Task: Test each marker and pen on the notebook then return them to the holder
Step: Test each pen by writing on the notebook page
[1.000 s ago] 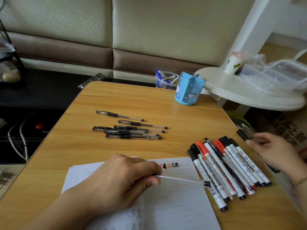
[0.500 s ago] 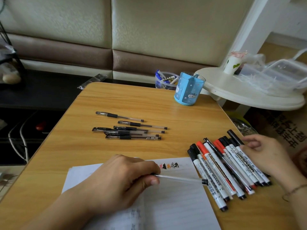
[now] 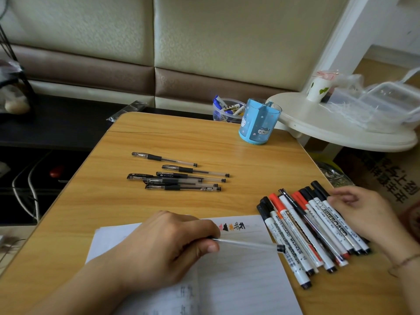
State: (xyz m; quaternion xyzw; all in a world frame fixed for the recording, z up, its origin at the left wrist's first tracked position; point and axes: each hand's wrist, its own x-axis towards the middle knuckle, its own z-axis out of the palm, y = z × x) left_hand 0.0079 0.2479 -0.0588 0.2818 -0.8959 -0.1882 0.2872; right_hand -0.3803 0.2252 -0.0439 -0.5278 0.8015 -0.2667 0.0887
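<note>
My left hand (image 3: 163, 248) lies on the open notebook (image 3: 238, 280) and grips a clear pen (image 3: 250, 244) whose black end points right toward the markers. Small test scribbles (image 3: 231, 227) mark the page's top. A row of whiteboard markers (image 3: 302, 233) with black and red caps lies at the right. My right hand (image 3: 363, 214) rests on the right side of that row, fingers loosely curled over the outermost markers. Several black gel pens (image 3: 181, 178) lie mid-table. The blue holder (image 3: 259, 121) stands at the back.
The wooden table (image 3: 113, 201) ends close to the markers on the right. A white round side table (image 3: 341, 133) with a cup and plastic boxes stands beyond it. A clear cup with blue pens (image 3: 227, 110) sits behind the holder.
My right hand came in from off the table's right edge with a black-capped marker and laid it on the right side of the row. My left hand and its pen barely moved.
</note>
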